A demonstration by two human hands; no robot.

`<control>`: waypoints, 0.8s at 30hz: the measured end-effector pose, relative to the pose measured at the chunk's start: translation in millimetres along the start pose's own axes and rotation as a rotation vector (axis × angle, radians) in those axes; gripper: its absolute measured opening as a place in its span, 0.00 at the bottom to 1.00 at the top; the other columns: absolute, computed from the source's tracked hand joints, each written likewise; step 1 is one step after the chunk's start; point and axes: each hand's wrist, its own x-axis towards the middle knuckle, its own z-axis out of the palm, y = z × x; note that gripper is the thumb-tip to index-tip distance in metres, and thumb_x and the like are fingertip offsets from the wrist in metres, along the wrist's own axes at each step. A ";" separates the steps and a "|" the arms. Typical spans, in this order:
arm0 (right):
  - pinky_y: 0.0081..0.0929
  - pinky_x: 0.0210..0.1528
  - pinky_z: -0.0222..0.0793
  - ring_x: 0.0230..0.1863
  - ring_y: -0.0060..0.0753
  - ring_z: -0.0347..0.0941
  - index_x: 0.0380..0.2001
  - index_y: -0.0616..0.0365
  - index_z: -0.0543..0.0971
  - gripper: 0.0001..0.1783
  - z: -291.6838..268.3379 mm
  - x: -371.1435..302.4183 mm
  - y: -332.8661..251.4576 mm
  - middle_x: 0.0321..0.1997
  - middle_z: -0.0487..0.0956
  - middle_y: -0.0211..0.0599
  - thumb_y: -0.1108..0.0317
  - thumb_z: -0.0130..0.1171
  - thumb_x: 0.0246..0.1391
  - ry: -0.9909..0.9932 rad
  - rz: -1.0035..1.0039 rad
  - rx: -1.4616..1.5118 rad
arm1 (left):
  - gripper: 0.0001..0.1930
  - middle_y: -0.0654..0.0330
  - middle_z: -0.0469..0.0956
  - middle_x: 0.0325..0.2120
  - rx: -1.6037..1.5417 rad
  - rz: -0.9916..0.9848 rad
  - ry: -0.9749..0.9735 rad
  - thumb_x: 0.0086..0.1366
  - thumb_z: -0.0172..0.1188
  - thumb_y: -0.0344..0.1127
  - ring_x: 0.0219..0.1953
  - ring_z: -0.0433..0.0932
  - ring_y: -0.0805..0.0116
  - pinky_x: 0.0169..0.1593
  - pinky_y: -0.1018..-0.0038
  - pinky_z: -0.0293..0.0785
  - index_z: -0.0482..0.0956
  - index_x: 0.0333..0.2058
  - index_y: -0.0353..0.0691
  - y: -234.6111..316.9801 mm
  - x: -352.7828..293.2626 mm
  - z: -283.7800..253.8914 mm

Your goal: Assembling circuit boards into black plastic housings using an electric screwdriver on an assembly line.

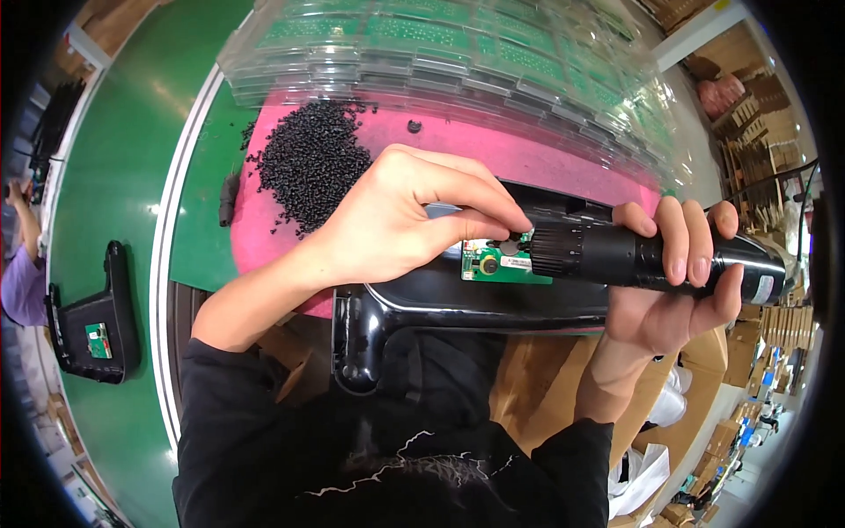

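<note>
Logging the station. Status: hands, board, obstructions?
Right hand gripping black power screwdriver. Left hand by its front end. Green circuit board on black housing, partly hidden by screwdriver and left hand.

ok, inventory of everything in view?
mat: 1, pink, centre
flat surfaces: 2, green, left and beneath mat
heap of tiny parts: uncounted, black, on mat
stacked plastic trays: several, clear, beyond mat
plastic housings: 2, black, mat's near edge and left
circuit boards: 1 per housing, green, more in trays
cylindrical power screwdriver: 1, black, over nearer board
cardboard boxes: many, brown, right
co-worker: 1, purple clothing, left edge
left hand: 1, bare, by screwdriver tip
right hand: 1, bare, around screwdriver
</note>
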 end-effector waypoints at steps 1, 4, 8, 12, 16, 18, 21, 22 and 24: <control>0.30 0.49 0.55 0.28 0.16 0.63 0.41 0.48 0.67 0.14 0.9 -0.3 0.4 0.24 0.67 0.17 0.64 0.60 0.55 -0.040 -0.010 -0.033 | 0.10 0.53 0.83 0.32 0.062 0.064 -0.005 0.52 0.62 0.15 0.34 0.83 0.66 0.39 0.75 0.80 0.85 0.34 0.31 -0.6 0.3 -1.8; 0.31 0.49 0.55 0.28 0.16 0.63 0.41 0.47 0.68 0.14 5.0 -1.4 -0.9 0.24 0.68 0.17 0.65 0.61 0.54 -0.077 -0.038 -0.093 | 0.10 0.52 0.84 0.32 0.121 0.143 0.031 0.54 0.61 0.14 0.35 0.83 0.66 0.39 0.76 0.80 0.84 0.34 0.29 0.5 0.6 -2.7; 0.29 0.46 0.54 0.26 0.16 0.64 0.39 0.48 0.70 0.16 11.8 -5.9 -10.7 0.22 0.69 0.17 0.67 0.65 0.48 -0.066 -0.132 -0.135 | 0.07 0.53 0.84 0.32 -0.064 -0.060 0.190 0.55 0.62 0.16 0.34 0.83 0.68 0.39 0.76 0.80 0.84 0.33 0.28 5.1 4.6 -2.8; 0.28 0.46 0.54 0.25 0.16 0.64 0.37 0.49 0.70 0.15 19.1 -7.5 -12.7 0.21 0.68 0.17 0.69 0.64 0.47 -0.063 -0.205 -0.146 | 0.07 0.56 0.84 0.30 -0.027 -0.076 0.042 0.54 0.65 0.18 0.32 0.83 0.72 0.37 0.79 0.79 0.84 0.33 0.31 -1.7 3.1 0.6; 0.28 0.46 0.54 0.25 0.15 0.64 0.36 0.47 0.69 0.16 24.6 -7.1 -9.0 0.20 0.69 0.16 0.69 0.65 0.46 -0.082 -0.194 -0.142 | 0.07 0.59 0.83 0.28 -0.072 -0.160 0.019 0.52 0.68 0.18 0.32 0.81 0.75 0.38 0.80 0.78 0.83 0.31 0.33 -0.6 0.3 -4.3; 0.27 0.46 0.54 0.25 0.15 0.64 0.36 0.47 0.68 0.16 25.8 -9.2 -7.6 0.20 0.69 0.16 0.69 0.65 0.46 -0.061 -0.187 -0.149 | 0.08 0.59 0.83 0.29 -0.105 -0.133 0.049 0.52 0.69 0.18 0.32 0.82 0.75 0.38 0.80 0.78 0.83 0.32 0.33 -3.9 -0.3 -2.5; 0.27 0.46 0.54 0.24 0.15 0.64 0.35 0.46 0.68 0.17 25.2 -9.6 -5.8 0.19 0.69 0.16 0.70 0.66 0.45 -0.068 -0.191 -0.163 | 0.08 0.58 0.83 0.29 -0.040 -0.106 0.030 0.51 0.69 0.18 0.32 0.82 0.74 0.39 0.79 0.79 0.83 0.31 0.33 -1.3 0.2 -2.2; 0.27 0.46 0.54 0.24 0.15 0.64 0.35 0.46 0.68 0.17 25.7 -10.0 -4.9 0.19 0.69 0.16 0.70 0.66 0.45 -0.066 -0.190 -0.164 | 0.08 0.58 0.83 0.29 -0.041 -0.108 0.030 0.51 0.69 0.18 0.32 0.82 0.74 0.39 0.79 0.79 0.83 0.31 0.33 -1.7 0.0 -2.2; 0.27 0.46 0.54 0.24 0.15 0.63 0.35 0.46 0.68 0.18 27.0 -10.6 -2.6 0.19 0.69 0.16 0.69 0.67 0.45 -0.052 -0.195 -0.171 | 0.09 0.59 0.83 0.29 0.006 -0.077 0.001 0.52 0.68 0.18 0.34 0.82 0.73 0.40 0.78 0.79 0.82 0.33 0.33 -2.6 0.0 -2.9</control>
